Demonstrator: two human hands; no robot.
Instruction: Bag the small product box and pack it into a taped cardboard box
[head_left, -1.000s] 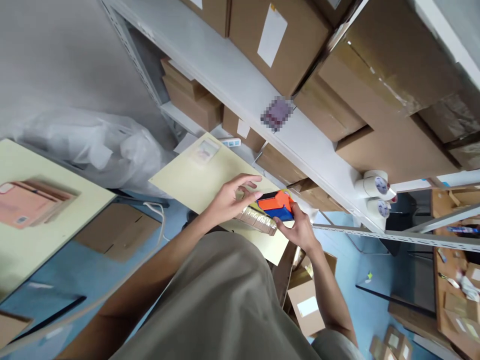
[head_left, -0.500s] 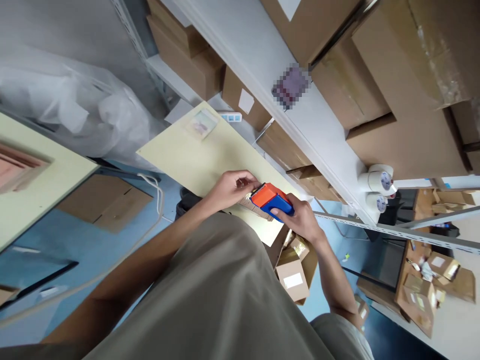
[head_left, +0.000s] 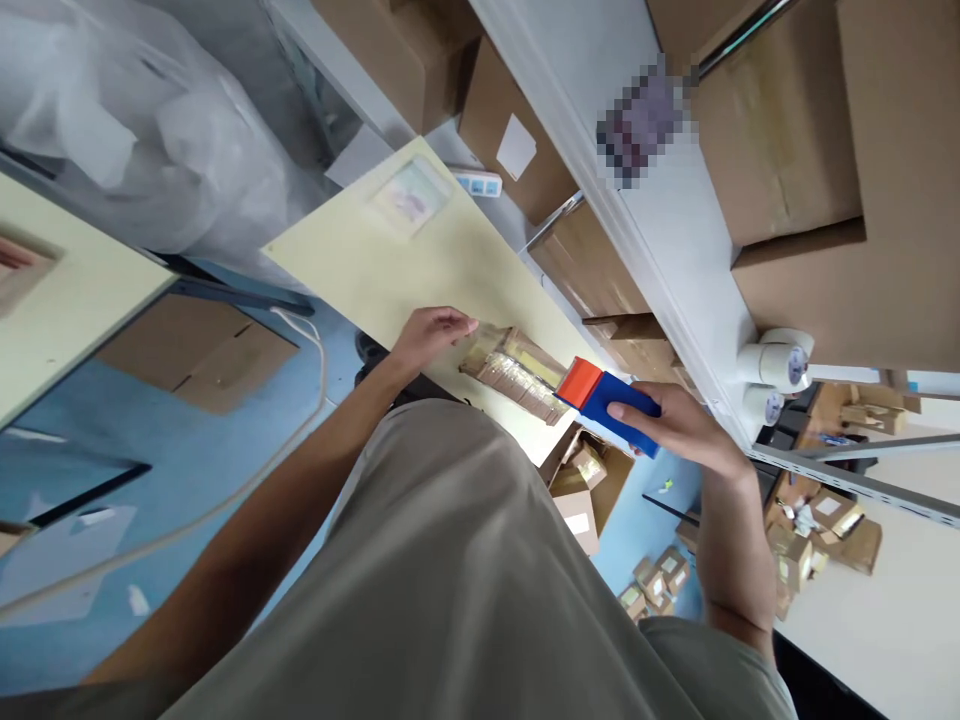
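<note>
My right hand [head_left: 679, 425] is wrapped round an orange-and-blue tape dispenser [head_left: 611, 402], its orange end touching or just over the right end of a small cardboard package [head_left: 517, 375]. Shiny clear packing tape [head_left: 487, 340] runs along the package and sticks out past its left end. There my left hand [head_left: 431, 335] pinches the tape's loose end between thumb and fingers. The package lies on the pale yellow tabletop [head_left: 375, 240], close to my body.
A clear packet [head_left: 411, 195] lies at the table's far corner, near a white power strip [head_left: 478, 183]. Cardboard boxes [head_left: 589, 255] and a grey shelf [head_left: 570, 100] line the right. Tape rolls [head_left: 776, 365] sit on the shelf. An open carton [head_left: 611, 485] holds small boxes below the table.
My right hand has moved right with the tape dispenser, away from my left hand, uncovering the package with tape along it. My left hand has shifted slightly left and up.
</note>
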